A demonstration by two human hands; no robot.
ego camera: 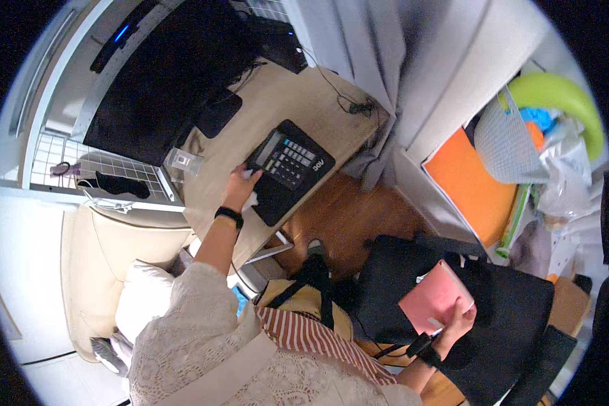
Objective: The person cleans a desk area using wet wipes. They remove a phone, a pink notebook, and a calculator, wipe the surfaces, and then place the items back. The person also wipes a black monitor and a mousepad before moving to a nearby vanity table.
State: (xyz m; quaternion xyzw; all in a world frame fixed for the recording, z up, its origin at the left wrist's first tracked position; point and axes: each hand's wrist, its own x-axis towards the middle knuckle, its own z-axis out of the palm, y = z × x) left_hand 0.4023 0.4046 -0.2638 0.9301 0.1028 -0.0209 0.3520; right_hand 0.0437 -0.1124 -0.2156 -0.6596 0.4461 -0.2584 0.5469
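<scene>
My left hand (239, 185) rests at the left edge of a black AOC mouse pad (274, 205) on the wooden desk. A crumpled white tissue or cloth (252, 201) shows beneath its fingers and is gripped in them. Just beyond the fingertips, a dark calculator (286, 157) with grey and black keys lies on the pad. Off to the right, my right hand (458, 320) grips a pink-covered notebook (433, 297) by its near edge, thumb on the cover. The notebook is above the seat of a black chair (507, 304). Both wrists wear black bands.
A large black monitor (167, 76) stands on the desk's far left side, beside a small clear box (184, 161). Cables (360, 105) lie near the desk corner by a grey curtain (380, 56). A white mesh basket (507, 137) and an orange sheet (472, 182) top the cabinet at right.
</scene>
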